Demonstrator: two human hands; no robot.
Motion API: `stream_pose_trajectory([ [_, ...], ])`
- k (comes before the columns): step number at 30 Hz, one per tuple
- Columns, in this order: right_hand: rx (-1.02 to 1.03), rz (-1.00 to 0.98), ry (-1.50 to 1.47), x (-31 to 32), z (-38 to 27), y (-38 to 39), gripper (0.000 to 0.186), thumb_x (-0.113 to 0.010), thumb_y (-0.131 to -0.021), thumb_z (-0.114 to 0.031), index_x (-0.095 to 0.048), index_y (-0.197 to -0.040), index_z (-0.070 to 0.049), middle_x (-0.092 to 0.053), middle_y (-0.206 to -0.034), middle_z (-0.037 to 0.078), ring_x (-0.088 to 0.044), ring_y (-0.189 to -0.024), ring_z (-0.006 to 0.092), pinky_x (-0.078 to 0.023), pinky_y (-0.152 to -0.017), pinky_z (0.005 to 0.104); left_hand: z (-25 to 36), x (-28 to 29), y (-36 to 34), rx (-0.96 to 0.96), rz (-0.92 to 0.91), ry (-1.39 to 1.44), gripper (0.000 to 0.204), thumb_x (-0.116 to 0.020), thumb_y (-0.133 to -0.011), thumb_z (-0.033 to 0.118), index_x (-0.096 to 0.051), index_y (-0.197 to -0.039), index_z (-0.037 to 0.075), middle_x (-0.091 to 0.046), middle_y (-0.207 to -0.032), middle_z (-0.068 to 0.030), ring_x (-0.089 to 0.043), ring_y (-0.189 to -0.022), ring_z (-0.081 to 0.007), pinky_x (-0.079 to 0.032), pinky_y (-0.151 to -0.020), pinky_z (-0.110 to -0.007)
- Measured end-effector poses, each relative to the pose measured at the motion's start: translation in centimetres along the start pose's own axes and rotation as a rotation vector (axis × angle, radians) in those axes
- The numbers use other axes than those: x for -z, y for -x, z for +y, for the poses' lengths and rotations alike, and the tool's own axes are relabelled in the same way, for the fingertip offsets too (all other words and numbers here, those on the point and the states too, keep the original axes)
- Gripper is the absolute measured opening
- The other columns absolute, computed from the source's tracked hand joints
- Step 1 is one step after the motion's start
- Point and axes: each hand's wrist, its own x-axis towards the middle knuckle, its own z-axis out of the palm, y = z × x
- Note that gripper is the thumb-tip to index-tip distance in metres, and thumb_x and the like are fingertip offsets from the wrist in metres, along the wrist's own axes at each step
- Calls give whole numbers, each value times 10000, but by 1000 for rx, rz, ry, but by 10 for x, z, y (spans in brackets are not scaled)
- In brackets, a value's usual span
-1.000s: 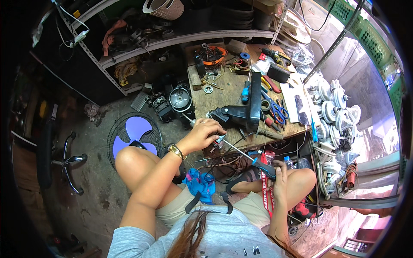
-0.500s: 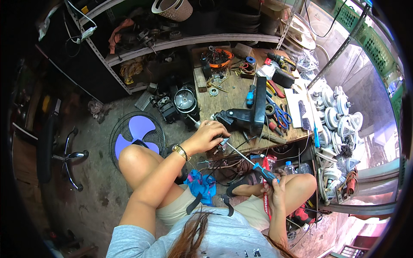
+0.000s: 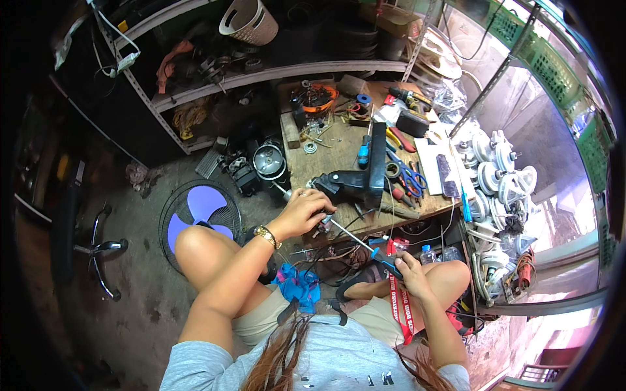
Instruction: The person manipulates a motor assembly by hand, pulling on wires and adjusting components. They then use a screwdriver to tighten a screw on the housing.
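Observation:
My right hand (image 3: 415,276) grips the end of a screwdriver (image 3: 386,260) with a blue and black handle. Its long metal shaft slants up left, the tip meeting a small part under my left hand (image 3: 305,212). The left fingers are closed over that part, mostly hidden by the hand, at the table's front edge. Beside them lies a black fan stand (image 3: 352,178), its neck pointing toward my left hand and its flat base on edge. A metal rod (image 3: 280,189) shows just past the left hand's far side.
The wooden table (image 3: 326,163) carries pliers, blue scissors (image 3: 413,177), a drill (image 3: 412,99) and an orange-rimmed bowl (image 3: 319,98). On the floor at left is a fan grille with purple blades (image 3: 207,203). White motor parts (image 3: 495,176) pile up at right. A red lanyard (image 3: 401,306) hangs over my lap.
The view has shifted a little. My right hand now holds the handle nearer its end with the back of the hand showing; the lanyard hangs more fully in sight. My left hand keeps its grip.

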Motion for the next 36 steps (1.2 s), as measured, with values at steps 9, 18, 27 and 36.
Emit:
stream_pose_trajectory([
  [9, 433, 26, 279, -4, 3, -6, 321, -725, -851, -162, -653, -1129, -20, -689, -855, 109, -657, -766, 157, -516, -697, 324, 3, 1, -1, -16, -5, -22, 238, -651, -851, 86, -674, -1077, 158, -648, -1096, 2, -527, -1166, -228, -266, -1055, -433],
  [18, 280, -107, 247, 120, -42, 35, 421, -744, -801, -266, -689, -1126, -3, -690, -873, 58, -638, -736, 125, -497, -635, 251, 0, 4, 4, 46, 35, 17, 294, -649, -861, 186, -662, -1154, 169, -589, -1231, -27, -510, -1201, -255, -287, -1048, -437],
  [27, 523, 613, 536, 95, -32, -92, 460, -584, -941, -328, -571, -1280, -16, -666, -1108, 205, -633, -1043, 327, -466, -888, 392, 13, -1, 0, 137, 76, -83, 460, -731, -815, 272, -578, -1239, 184, -418, -1425, -113, -396, -1326, -349, -310, -1078, -467],
  [36, 422, 793, 775, 47, -72, -192, 428, -562, -952, -313, -484, -1277, -45, -624, -1140, 252, -617, -1020, 441, -477, -855, 510, 14, -4, -2, 128, 59, -136, 465, -747, -788, 269, -569, -1212, 200, -417, -1428, -102, -358, -1347, -373, -295, -1093, -488],
])
